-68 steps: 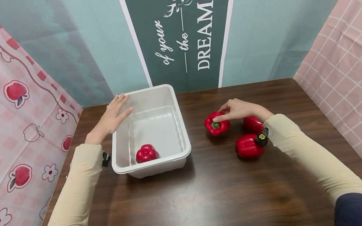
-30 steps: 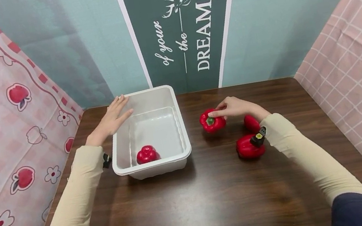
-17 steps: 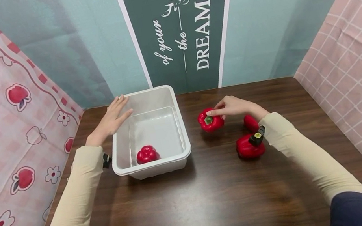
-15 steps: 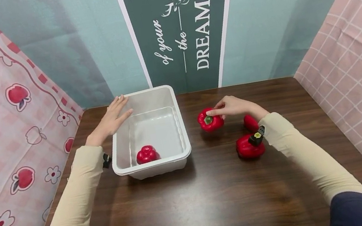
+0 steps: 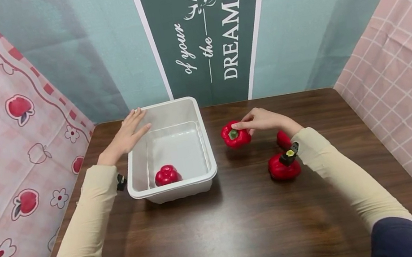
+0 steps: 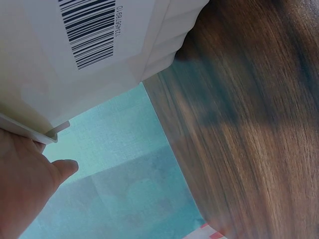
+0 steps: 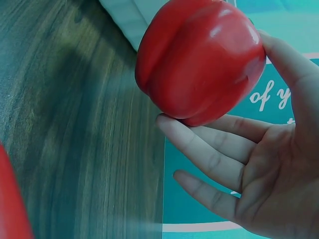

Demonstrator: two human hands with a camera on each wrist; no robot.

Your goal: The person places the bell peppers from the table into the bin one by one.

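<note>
My right hand pinches a red bell pepper between thumb and fingers, its green stem facing me. The right wrist view shows the held pepper raised over the wooden table, thumb on one side and fingertips under the other. My left hand rests on the left rim of a white plastic bin, fingers spread and relaxed. Inside the bin, near its front wall, sits another red bell pepper. In the left wrist view, the left hand lies against the bin's rim, beside a wall with a barcode.
Right of the bin, a red bell pepper lies on the brown table, partly covered by the black wrist camera. Behind it is another red object, partly hidden by the right arm. Cloth curtains stand along the back and both sides.
My right hand has lifted the bell pepper slightly and carried it left, closer to the bin. The left hand and the bin have stayed in place.
</note>
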